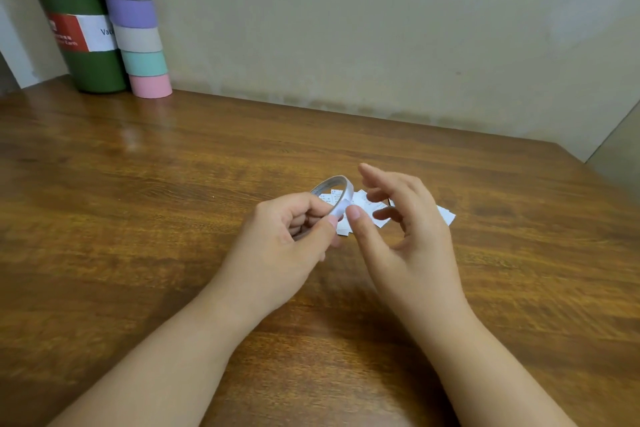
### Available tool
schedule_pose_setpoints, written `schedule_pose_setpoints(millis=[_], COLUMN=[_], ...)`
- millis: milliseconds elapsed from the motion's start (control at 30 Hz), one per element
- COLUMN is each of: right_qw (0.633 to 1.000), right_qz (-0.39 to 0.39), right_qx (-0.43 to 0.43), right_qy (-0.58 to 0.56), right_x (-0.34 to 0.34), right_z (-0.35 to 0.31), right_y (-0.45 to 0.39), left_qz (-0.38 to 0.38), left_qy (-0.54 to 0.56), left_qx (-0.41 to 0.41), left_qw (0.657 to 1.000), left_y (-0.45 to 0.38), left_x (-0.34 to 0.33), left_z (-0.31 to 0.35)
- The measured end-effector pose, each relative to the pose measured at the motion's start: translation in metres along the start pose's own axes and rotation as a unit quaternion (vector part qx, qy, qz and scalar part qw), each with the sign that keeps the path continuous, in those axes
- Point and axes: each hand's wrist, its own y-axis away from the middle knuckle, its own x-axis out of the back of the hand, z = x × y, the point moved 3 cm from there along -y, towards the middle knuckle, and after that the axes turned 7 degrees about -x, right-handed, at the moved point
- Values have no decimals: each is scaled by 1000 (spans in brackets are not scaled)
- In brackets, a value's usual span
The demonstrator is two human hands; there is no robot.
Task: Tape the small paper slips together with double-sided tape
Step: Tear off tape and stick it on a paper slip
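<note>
Left hand (294,229) gripping the roll of double-sided tape (334,194), thumb and curled fingers pinched round its near edge, roll held just above the table (138,201). Right hand (408,218) loose and spread, fingers relaxed and holding nothing, thumb tip touching the tape's edge right beside the left thumb. Both forearms coming in from the near side, bare.

Around it: green bottle (83,28) far left against the wall, red and white label on it, something orange poking out at the top edge of view. Just right of that, touching or nearly so, a tall stack of pastel tape rolls (135,21), pink at the bottom, then teal, beige, purple, beige, teal going up. Well apart from the hands. Plain beige wall (381,28) behind.

Hands blocking a good chunk of the paper slips (374,208), which lie flat on the wood under and behind the fingers, fanned and overlapping, one corner sticking out to the right. Small, white, faint print, too blurry to read. Count unclear.

Tape itself: thin, wide ring, whitish-translucent, nearly used up, slips visible through the hole.
</note>
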Motion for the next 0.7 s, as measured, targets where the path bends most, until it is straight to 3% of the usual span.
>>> schedule_pose_setpoints(millis=[133,333,567,700], right_qw=[997,995,999,1000], right_qz=[-7,34,17,-5], right_qx=[39,61,25,7], right_qy=[65,67,41,29], right_x=[-7,-3,-2,-1], right_z=[2,-1,0,0], right_y=[2,3,0,0], left_qz=[1,0,-4,4], left_qy=[9,-7,-21,-82], left_qx=[-2,1,-4,-31], left_qw=[1000,1000,1000,996], left_y=[0,1,0,-1], left_x=[-1,-1,-1,2], left_z=[2,1,-1,-4])
